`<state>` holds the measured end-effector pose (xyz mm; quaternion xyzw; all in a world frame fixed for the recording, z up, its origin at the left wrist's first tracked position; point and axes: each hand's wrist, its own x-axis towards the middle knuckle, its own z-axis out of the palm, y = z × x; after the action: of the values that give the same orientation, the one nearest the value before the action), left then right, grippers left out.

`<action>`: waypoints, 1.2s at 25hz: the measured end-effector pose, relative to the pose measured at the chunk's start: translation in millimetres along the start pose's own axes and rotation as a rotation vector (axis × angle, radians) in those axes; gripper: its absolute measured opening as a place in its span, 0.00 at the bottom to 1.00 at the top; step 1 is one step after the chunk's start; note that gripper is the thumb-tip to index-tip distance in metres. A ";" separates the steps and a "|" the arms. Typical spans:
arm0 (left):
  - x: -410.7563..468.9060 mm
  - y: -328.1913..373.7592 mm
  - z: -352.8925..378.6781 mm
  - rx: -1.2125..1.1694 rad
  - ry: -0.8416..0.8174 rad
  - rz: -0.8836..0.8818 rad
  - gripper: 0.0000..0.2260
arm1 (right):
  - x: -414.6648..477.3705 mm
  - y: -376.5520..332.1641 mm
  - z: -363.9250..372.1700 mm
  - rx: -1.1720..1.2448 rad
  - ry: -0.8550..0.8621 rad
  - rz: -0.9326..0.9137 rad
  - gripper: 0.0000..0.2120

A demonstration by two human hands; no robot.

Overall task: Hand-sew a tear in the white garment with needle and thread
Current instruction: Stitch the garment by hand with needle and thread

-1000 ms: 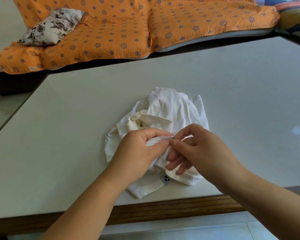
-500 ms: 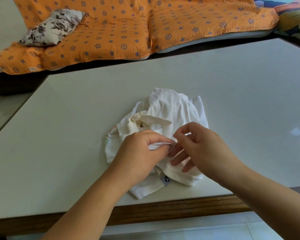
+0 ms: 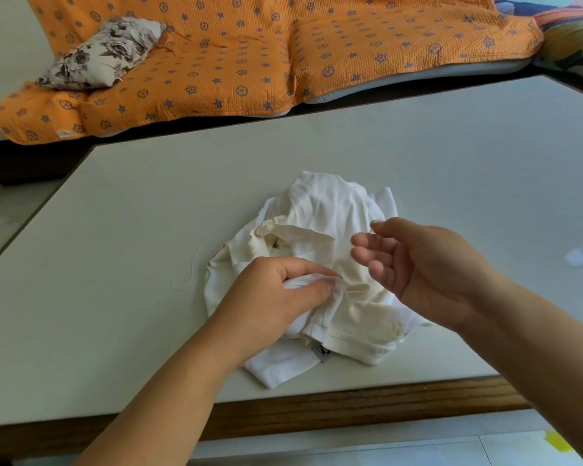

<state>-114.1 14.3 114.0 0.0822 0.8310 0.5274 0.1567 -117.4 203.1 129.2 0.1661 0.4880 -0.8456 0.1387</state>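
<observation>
Orange patterned quilt (image 3: 249, 62) and a floral pillow (image 3: 101, 52) fill the background, well apart from the work. Nearer, the pale table (image 3: 115, 213) carries the white garment (image 3: 323, 210), bunched in a heap close to the wooden near edge, its hem almost at the lip. The left hand (image 3: 273, 297) rests on the heap, its grip pinching a fold of cloth between thumb and forefinger. The tear is presumably in that fold, but it is hidden. The right hand (image 3: 428, 267) hovers just above and to the right, thumb and forefinger tips pressed on what looks like the needle (image 3: 371, 231), the other fingers loosely spread. Any thread running back to the cloth is too fine to see. This reads as mid-stitch: sewing is under way, though how much is closed cannot be told, and knotting and trimming likely remain. Bare tabletop to the right and beyond leaves ample room for drawing thread out. A loose thread (image 3: 189, 274) lies just left of the garment.
</observation>
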 end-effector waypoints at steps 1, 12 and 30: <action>0.1 0.5 -0.6 -0.022 -0.012 -0.008 0.05 | 0.6 -1.6 -1.2 0.046 0.001 0.018 0.09; 0.1 0.8 -9.4 -0.124 -0.053 -0.055 0.06 | 12.9 -11.0 -16.8 -0.001 0.168 -0.354 0.07; 0.1 2.6 -16.5 -0.151 -0.039 -0.046 0.07 | -18.9 14.9 4.0 -0.711 -0.082 -0.164 0.06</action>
<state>-120.1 1.5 122.9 0.0614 0.7872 0.5833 0.1905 -95.0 193.8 127.4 0.0338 0.7570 -0.6376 0.1388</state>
